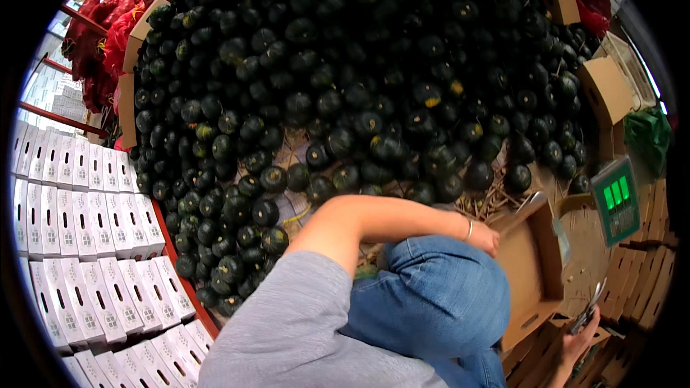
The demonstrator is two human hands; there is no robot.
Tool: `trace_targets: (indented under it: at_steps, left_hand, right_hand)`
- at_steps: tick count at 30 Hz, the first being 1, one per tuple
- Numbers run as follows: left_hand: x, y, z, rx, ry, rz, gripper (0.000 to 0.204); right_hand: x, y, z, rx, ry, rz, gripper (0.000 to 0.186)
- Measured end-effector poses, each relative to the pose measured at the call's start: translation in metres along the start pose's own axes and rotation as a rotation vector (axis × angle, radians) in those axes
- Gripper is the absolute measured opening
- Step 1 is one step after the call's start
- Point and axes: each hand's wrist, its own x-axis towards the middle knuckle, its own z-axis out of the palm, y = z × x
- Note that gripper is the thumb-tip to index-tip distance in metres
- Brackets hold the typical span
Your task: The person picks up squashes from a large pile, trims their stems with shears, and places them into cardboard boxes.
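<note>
My left hand (487, 238) reaches past my bent knee, a bracelet on its wrist. Its fingers are curled at the near edge of an open cardboard box (519, 262); what they grip is hidden. At the lower right, my right hand (577, 342) is closed around a pair of pruning shears (585, 314) with dark handles and silver blades pointing up. The box, beside my knee, shows a bare brown bottom. A large heap of dark green squashes (345, 108) spreads in front of me, some with yellow or orange patches.
A green scale display (616, 200) stands right of the box. White cartons (93, 233) are stacked at left behind a red rail (183, 266). Folded brown cardboard boxes (650, 276) lie at right. Red mesh sacks (97, 57) sit at the far left. Dry stems (489, 197) litter the floor.
</note>
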Motion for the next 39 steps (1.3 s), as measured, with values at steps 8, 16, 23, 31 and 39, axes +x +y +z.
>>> trace_targets:
  at_steps: [8,16,23,31,39]
  left_hand:
    - [-0.112,0.021,-0.118,0.509,0.016,-1.07,0.03]
    - [-0.246,-0.024,-0.127,0.022,0.119,-1.034,0.076]
    - [-0.249,0.045,-0.081,-1.758,1.152,-0.54,0.068]
    - [-0.185,0.052,-0.047,-2.157,1.36,-0.451,0.063]
    - [-0.107,0.067,-0.066,-1.189,1.202,-0.574,0.045]
  right_hand:
    - [-0.041,-0.039,-0.039,-0.072,-0.163,0.152,0.058]
    - [0.058,-0.078,0.036,0.094,-0.528,0.012,0.057]
    - [0.11,-0.167,0.132,0.361,-0.429,-0.173,0.056]
    - [0.216,-0.287,0.234,0.167,-0.116,-0.378,0.073]
    - [0.14,-0.293,0.162,1.397,-0.802,0.264,0.071]
